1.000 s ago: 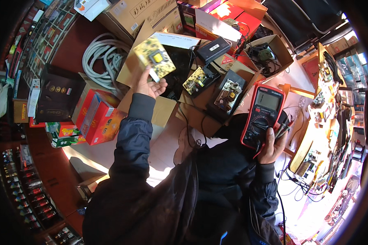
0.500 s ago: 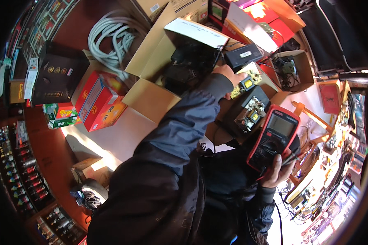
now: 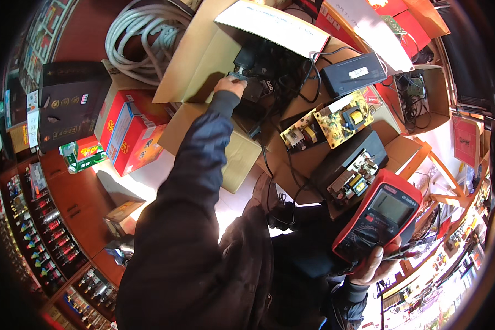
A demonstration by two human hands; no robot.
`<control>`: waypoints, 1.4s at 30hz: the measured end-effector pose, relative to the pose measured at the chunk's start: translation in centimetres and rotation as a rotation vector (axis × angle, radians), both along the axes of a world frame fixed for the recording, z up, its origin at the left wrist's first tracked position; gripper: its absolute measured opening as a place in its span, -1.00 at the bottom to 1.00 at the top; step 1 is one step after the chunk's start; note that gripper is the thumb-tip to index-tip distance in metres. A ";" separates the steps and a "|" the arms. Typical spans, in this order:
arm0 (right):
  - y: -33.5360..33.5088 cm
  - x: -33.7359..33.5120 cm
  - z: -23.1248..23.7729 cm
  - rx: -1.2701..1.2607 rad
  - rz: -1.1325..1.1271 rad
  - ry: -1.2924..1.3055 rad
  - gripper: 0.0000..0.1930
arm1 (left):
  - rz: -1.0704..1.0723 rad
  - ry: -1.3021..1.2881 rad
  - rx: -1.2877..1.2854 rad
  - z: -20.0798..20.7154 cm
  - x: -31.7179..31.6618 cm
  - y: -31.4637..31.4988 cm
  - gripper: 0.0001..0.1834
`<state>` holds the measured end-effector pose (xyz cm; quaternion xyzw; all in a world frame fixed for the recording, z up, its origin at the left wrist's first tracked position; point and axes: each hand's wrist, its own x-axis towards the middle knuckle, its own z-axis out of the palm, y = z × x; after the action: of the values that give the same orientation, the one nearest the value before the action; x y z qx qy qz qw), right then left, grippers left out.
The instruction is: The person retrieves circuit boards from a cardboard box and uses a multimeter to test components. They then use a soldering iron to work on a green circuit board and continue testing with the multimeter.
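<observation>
A red box (image 3: 131,135) lies at the left, below a white cable coil (image 3: 140,33). The left hand (image 3: 229,85) reaches into an open carton (image 3: 203,60), fingers closed on a black adapter (image 3: 253,74) inside it. Circuit boards (image 3: 335,118) lie to the right. Lower right, the right hand (image 3: 377,264) grips a red multimeter (image 3: 379,223), screen up.
</observation>
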<state>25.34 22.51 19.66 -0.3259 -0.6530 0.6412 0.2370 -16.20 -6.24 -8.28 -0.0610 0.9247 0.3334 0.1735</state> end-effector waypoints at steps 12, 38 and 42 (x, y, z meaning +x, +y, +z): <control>-1.9 0.5 0.7 0.015 -0.198 -0.109 -0.26 | 0.108 -0.057 -0.335 -13.4 -4.9 10.1 -0.22; -0.6 1.6 0.1 0.018 -0.106 -0.119 -0.26 | -0.540 -0.094 -0.804 10.5 0.1 -1.3 -0.32; -0.7 1.4 0.2 0.019 -0.126 -0.111 -0.24 | -0.635 -0.084 -0.645 4.3 -0.9 1.8 -0.42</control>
<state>26.75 21.83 19.83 -0.3990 -0.6494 0.5999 0.2434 -17.07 -4.44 -3.96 0.1610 0.9463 -0.0440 0.2768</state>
